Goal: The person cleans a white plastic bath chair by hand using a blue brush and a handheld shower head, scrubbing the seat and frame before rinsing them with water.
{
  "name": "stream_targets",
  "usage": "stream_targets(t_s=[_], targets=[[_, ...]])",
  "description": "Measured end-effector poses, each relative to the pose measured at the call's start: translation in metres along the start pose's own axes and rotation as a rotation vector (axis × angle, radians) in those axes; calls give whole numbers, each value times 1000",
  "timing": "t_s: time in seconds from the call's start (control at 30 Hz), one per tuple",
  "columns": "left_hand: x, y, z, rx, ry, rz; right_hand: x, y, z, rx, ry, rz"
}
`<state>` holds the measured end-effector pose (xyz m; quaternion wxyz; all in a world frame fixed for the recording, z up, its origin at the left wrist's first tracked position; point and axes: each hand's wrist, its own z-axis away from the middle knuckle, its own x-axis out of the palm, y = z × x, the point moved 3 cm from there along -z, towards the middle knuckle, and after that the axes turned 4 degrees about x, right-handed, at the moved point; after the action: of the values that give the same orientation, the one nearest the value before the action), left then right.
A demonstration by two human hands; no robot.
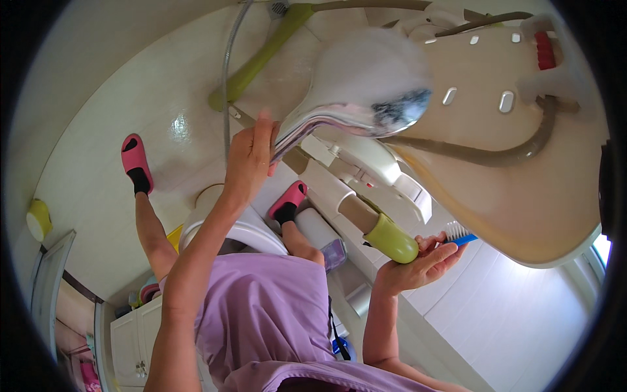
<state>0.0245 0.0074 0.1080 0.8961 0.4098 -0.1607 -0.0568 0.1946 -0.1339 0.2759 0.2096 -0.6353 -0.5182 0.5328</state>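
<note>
My left hand [250, 159] grips the handle of a chrome handheld shower head [365, 83], which is raised in front of a folding plastic baby bathtub [470, 117]. I cannot see water coming from it. In my right hand [421, 267] is a scrub brush [460, 237] with a blue back and white bristles, held below the tub's lower edge. The fingers are right beside the rounded green foot [394, 240] of a tub leg; whether they touch it is unclear. The tub is tipped up, showing grey-brown strips, white oval pieces and a red part [544, 50].
A metal shower hose [228, 73] hangs past another green leg [259, 59]. Below my arms are a white toilet [240, 230] and a lidded bin [313, 220]. My feet wear pink slippers [134, 159] on a wet, shiny floor. A white cabinet [130, 343] stands at lower left.
</note>
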Motion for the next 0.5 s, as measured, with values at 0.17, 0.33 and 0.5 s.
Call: stream_targets(t_s=[0.17, 0.33, 0.5], targets=[[16, 50, 21, 116, -85, 187, -1, 0, 0, 24, -20, -106], [16, 58, 35, 163, -9, 216, -1, 0, -1, 29, -7, -137], [9, 37, 42, 128, 15, 173, -3, 3, -2, 37, -19, -127]])
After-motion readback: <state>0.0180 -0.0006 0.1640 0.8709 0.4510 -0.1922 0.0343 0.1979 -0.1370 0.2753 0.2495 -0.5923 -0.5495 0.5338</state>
